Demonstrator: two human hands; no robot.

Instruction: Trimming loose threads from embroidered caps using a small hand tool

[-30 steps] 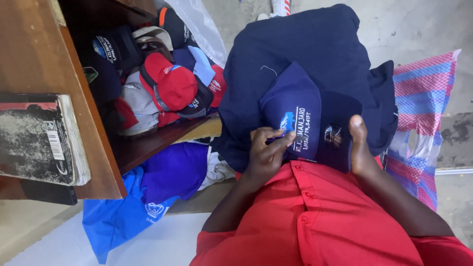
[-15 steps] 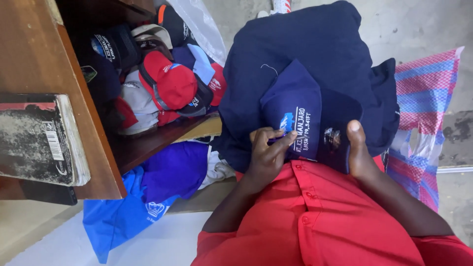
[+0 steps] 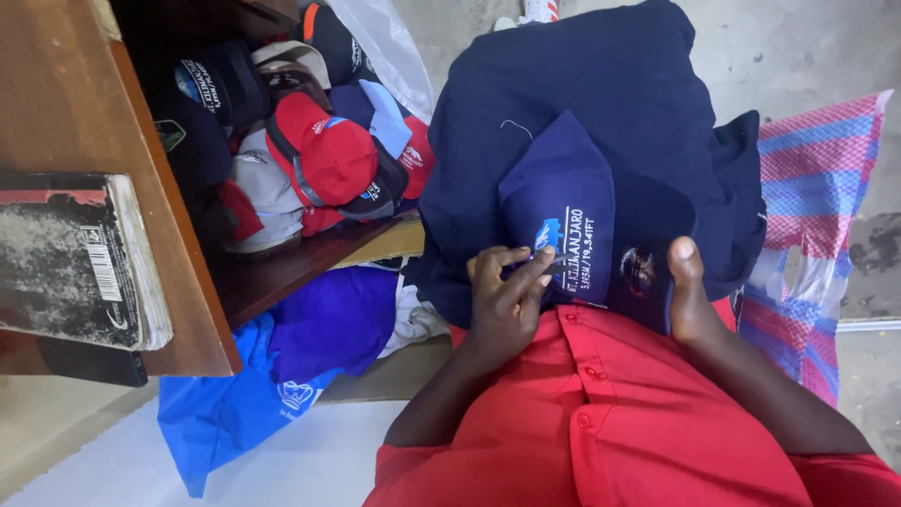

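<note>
Cap (image 3: pixel 572 211) in navy blue with white and light-blue embroidery on the front sits right in the person's lap, on top of a pile of dark navy garments (image 3: pixel 601 103). Left hand (image 3: pixel 507 300) has its fingers curled onto the embroidered panel, fingertips pinching or picking at the stitching, so it's closed lightly on the cap fabric. Right hand (image 3: pixel 693 300) steadies the other edge, thumb up along the side of the cap, the rest of the hand hidden underneath, so I can't tell how tight that hold is.

Looks to me like the step in hand is checking or tidying the embroidery. Whatever comes next probably calls for small, careful fingertip work while the other hand keeps the panel taut.

Going outward: red shirt (image 3: pixel 619 432) on the person below the cap. To the person's right, a woven plastic sack (image 3: pixel 817 178) in pink, blue and white stripes lies on the concrete floor. On the other side, a wooden shelf (image 3: pixel 282 282) is stuffed with caps, red (image 3: pixel 324 155) and black ones with small logo patches. Below it, bright blue fabric (image 3: pixel 225 413) with a white printed emblem. On top of the shelf unit, a worn book (image 3: pixel 75 258) with a white barcode sticker on its cover.
</note>
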